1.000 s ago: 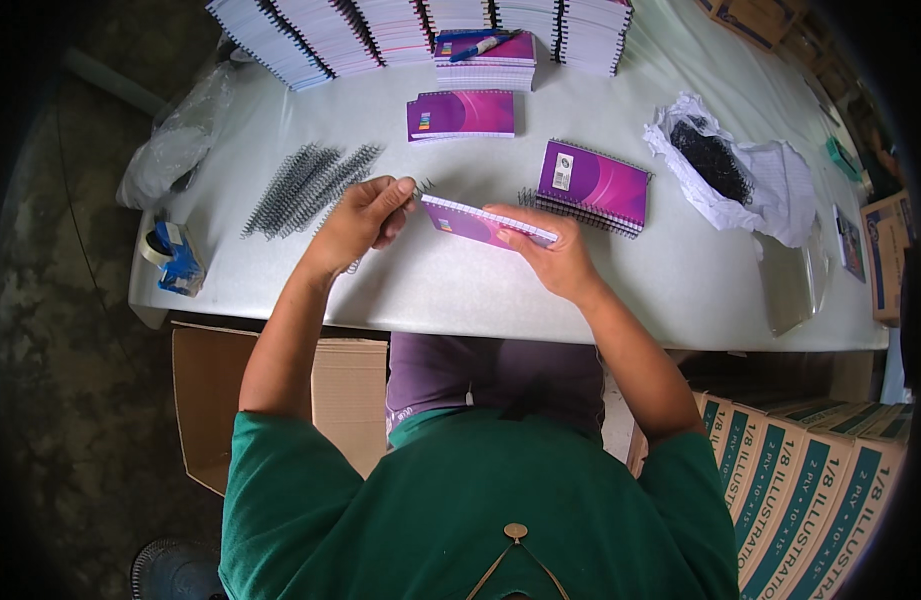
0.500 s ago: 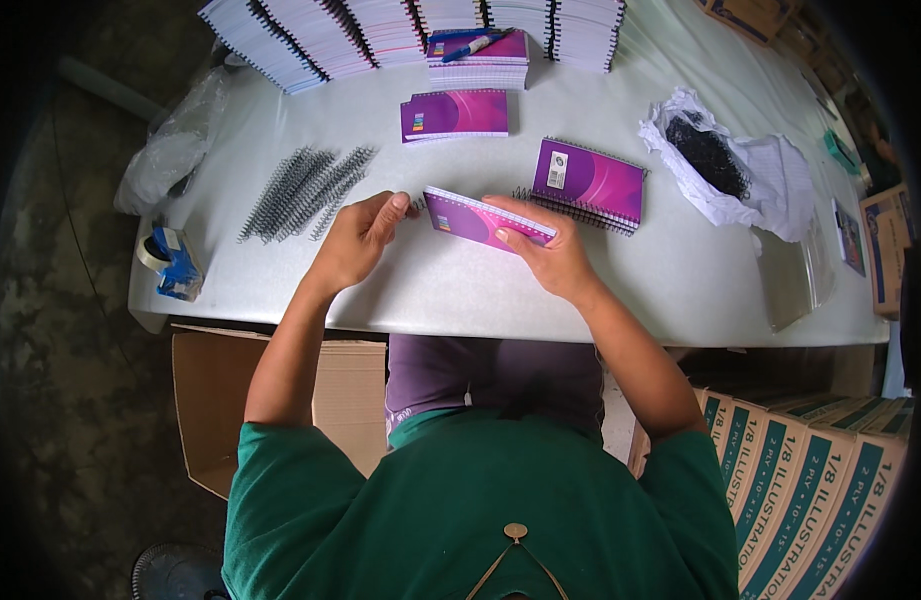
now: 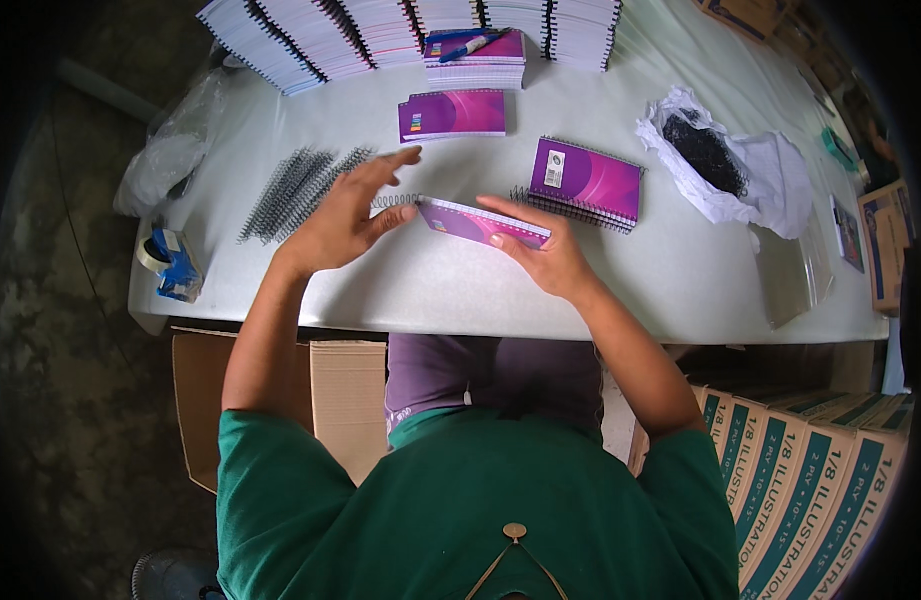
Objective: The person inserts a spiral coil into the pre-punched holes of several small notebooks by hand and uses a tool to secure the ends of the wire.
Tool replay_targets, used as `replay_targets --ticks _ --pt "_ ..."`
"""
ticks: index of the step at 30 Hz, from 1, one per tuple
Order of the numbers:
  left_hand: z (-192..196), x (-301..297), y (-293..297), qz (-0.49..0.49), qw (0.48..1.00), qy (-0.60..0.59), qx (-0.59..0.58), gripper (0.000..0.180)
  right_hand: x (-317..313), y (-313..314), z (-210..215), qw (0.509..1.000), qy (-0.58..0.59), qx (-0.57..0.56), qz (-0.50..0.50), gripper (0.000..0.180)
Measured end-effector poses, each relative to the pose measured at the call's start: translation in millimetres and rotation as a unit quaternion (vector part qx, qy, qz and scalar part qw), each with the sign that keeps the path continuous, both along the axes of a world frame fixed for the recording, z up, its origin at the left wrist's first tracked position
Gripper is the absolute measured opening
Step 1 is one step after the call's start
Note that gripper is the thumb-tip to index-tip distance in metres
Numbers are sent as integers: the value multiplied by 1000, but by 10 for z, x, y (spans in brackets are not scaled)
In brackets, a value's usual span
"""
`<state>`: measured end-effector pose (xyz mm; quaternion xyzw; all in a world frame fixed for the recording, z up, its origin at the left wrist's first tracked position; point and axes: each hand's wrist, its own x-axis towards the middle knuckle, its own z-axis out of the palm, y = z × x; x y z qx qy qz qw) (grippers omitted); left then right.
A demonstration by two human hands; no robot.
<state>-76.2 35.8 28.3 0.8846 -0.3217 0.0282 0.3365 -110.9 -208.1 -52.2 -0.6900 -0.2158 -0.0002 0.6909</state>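
A small purple and pink notebook (image 3: 467, 224) is held tilted above the table, its row of punched holes along the upper edge. My right hand (image 3: 552, 256) grips it at the right end, thumb on the cover and fingers behind. From its left end sticks out a wire spiral coil (image 3: 392, 201). Around that coil my left hand (image 3: 342, 218) stands open, fingers spread and thumb close to the notebook's corner. Loose spiral coils (image 3: 298, 195) lie in a bundle left of the hand. To the right rests a stack of spiral-bound notebooks (image 3: 590, 185).
Unbound purple booklets (image 3: 455, 112) lie farther back, near a taller stack topped with pens (image 3: 472, 46). Thick bound blocks (image 3: 380, 35) line the far edge. A tape dispenser (image 3: 178, 265) sits at left, crumpled paper holding black coils (image 3: 702, 152) at right. Cartons (image 3: 810, 470) stand below.
My left hand has opened from a pinch at the coil and shifted slightly left, fingers spreading. More coil now shows beside the notebook. The right hand keeps its hold, nearly still.
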Motion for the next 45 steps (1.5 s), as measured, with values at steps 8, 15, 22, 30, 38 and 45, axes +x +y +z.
replay_targets --ticks 8,15,22,30,38,45 --pt "87 -244 -256 125 906 -329 235 91 -172 12 25 993 -56 -102 -25 30" --pt "-827 -753 49 166 851 -453 209 110 -633 221 -83 995 -77 -41 -40 38" --pt "-1278 -1348 -27 113 928 -295 199 118 -773 352 -162 988 -140 -37 -60 43" --pt "-1446 -1314 -48 150 931 -317 97 106 -780 384 -134 987 -132 -48 -80 36" --pt "-342 -639 -100 129 908 -387 92 44 -698 356 -52 997 -55 -51 10 41" --pt "-1318 -1081 -29 72 946 -308 68 110 -742 402 -82 996 -76 -54 1 49"
